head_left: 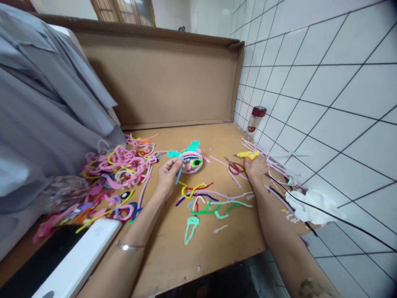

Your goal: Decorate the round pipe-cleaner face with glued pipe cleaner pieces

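Observation:
My left hand pinches a short blue pipe cleaner at the left side of a colourful fish-like figure. The figure has green fins, a pink and blue body and a green and yellow eye with a black centre. At the right, my right hand is closed round the yellow glue gun, whose nozzle points left. Red-handled scissors lie just left of that hand. Between my arms lie a yellow pipe cleaner, green ones and a mint green loop.
Pink and yellow pipe cleaners are heaped at the left, near a white device. A red-lidded glass bottle stands by the tiled wall. White fluffy material and a black cable are at the right. Cardboard stands behind.

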Demonstrator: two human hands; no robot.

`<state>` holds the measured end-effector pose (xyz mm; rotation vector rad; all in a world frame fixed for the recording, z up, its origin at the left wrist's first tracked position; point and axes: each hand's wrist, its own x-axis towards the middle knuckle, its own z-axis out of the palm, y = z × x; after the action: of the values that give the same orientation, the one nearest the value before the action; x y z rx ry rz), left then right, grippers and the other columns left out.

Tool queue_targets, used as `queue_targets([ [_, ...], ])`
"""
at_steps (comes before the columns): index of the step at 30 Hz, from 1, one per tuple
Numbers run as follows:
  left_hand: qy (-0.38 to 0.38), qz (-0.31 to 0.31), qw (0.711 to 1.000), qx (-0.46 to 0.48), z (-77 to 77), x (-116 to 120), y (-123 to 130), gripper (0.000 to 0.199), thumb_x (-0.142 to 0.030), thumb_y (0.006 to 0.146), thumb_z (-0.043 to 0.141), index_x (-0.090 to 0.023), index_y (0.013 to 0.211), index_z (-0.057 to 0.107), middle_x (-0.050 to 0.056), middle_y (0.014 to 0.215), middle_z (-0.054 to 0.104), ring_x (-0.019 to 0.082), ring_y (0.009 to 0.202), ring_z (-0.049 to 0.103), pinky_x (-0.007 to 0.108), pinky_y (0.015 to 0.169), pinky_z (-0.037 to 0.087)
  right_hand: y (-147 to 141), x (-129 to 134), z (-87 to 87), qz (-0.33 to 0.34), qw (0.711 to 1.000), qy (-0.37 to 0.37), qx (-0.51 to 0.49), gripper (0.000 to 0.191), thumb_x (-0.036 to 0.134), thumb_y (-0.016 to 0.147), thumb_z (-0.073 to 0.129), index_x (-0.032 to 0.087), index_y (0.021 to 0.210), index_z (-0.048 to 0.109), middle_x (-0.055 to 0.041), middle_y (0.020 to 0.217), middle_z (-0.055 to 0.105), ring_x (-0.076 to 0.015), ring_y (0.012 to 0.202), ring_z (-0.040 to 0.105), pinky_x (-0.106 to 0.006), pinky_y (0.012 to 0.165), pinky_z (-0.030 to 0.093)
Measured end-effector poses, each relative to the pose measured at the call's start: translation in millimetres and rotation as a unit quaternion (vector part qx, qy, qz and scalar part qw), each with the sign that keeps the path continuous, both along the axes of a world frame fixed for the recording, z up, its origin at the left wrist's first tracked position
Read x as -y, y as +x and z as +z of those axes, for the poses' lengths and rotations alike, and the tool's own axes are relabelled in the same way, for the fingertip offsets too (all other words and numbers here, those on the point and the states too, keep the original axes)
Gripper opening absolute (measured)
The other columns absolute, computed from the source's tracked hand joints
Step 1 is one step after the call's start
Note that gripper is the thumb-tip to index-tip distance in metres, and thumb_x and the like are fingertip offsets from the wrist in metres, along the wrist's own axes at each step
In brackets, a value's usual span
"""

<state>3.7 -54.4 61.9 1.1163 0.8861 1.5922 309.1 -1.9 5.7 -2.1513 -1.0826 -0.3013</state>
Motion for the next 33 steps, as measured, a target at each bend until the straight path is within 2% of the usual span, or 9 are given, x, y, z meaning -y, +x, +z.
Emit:
queue_targets([
  [5,0.01,0.025,0.999,-0.042,7.7,0.7,-5.0,0.017,-0.03,0.067,0.078,-0.017,0.062,0.069,0.0,0.058,0.062,0.01,0.052,0.048,0.021,0.06,0.044,-9.4,7.6,12.4,0.018,0.999,0.035,0.025,0.042,0.029,0.076,0.048,0.008,0.112,0.052,-0.029,0.116,0.053,-0.0412,0.111,0.048,-0.057,0.088,0.034],
  [9,0.036,0.03,0.994,-0.097,10.2,0.4,-10.2,0.014,-0.029,0.07,0.075,-0.017,0.065,0.07,0.002,0.063,0.065,0.013,0.061,0.056,0.021,0.062,0.044,-33.0,12.0,14.2,0.115,0.989,0.092,0.002,0.033,0.024,0.077,0.047,0.015,0.108,0.054,-0.0183,0.113,0.057,-0.0336,0.112,0.049,-0.049,0.092,0.035],
  [12,0.056,0.041,0.987,-0.146,11.6,1.6,-13.4,0.012,-0.026,0.071,0.073,-0.016,0.065,0.069,0.002,0.063,0.065,0.013,0.063,0.055,0.02,0.063,0.041,-58.8,11.3,6.2,0.202,0.969,0.125,-0.074,0.027,0.021,0.074,0.046,0.017,0.098,0.056,-0.0125,0.102,0.061,-0.0269,0.101,0.055,-0.043,0.09,0.04],
  [15,0.062,0.052,0.977,-0.196,12.7,-0.5,-16.3,0.012,-0.023,0.072,0.071,-0.016,0.063,0.068,0.001,0.062,0.063,0.013,0.062,0.053,0.021,0.062,0.039,-83.5,3.2,1.7,0.27,0.935,0.156,-0.168,0.023,0.021,0.069,0.049,0.018,0.091,0.056,-0.0079,0.092,0.062,-0.0214,0.086,0.059,-0.038,0.085,0.045],
  [19,0.093,0.069,0.951,-0.285,16.6,-12.9,-19.3,0.01,-0.023,0.072,0.069,-0.019,0.063,0.068,0.0,0.062,0.063,0.015,0.062,0.052,0.023,0.063,0.037,-111.5,-16.1,10.4,0.265,0.886,0.175,-0.338,0.018,0.023,0.063,0.051,0.019,0.081,0.054,-0.0017,0.074,0.059,-0.0187,0.072,0.058,-0.033,0.075,0.048],
  [23,0.131,0.091,0.903,-0.399,24.3,-25.7,-17.5,0.009,-0.023,0.072,0.068,-0.021,0.064,0.069,0.003,0.064,0.065,0.019,0.065,0.053,0.026,0.067,0.038,-138.7,-29.0,17.3,0.264,0.833,0.181,-0.451,0.016,0.026,0.061,0.053,0.02,0.076,0.054,0.0007,0.072,0.059,-0.0169,0.07,0.057,-0.03,0.072,0.047],
  [27,0.156,0.1,0.85,-0.492,27.5,-30.7,-15.2,0.006,-0.023,0.073,0.067,-0.022,0.068,0.071,0.005,0.066,0.065,0.021,0.069,0.053,0.03,0.07,0.037,-158.1,-30.1,9.4,0.335,0.763,0.214,-0.51,0.021,0.033,0.063,0.057,0.02,0.08,0.056,0.0004,0.076,0.06,-0.0166,0.075,0.057,-0.029,0.073,0.048],
  [29,0.17,0.097,0.812,-0.55,26.9,-31.1,-16.1,0.01,-0.025,0.078,0.063,-0.022,0.076,0.071,0.007,0.073,0.069,0.023,0.075,0.055,0.032,0.073,0.038,-162.6,-29.1,2.7,0.367,0.737,0.221,-0.522,0.027,0.038,0.064,0.061,0.02,0.084,0.058,-0.0001,0.08,0.061,-0.0169,0.078,0.057,-0.03,0.075,0.049],
  [33,0.185,0.099,0.718,-0.664,25.6,-30.6,-18.3,0.02,-0.027,0.087,0.052,-0.02,0.09,0.071,0.009,0.087,0.073,0.025,0.084,0.057,0.035,0.077,0.04,-165.7,-30.0,-7.5,0.426,0.704,0.209,-0.529,0.03,0.041,0.067,0.066,0.022,0.09,0.06,-0.0016,0.09,0.065,-0.0186,0.087,0.059,-0.033,0.083,0.048],
])
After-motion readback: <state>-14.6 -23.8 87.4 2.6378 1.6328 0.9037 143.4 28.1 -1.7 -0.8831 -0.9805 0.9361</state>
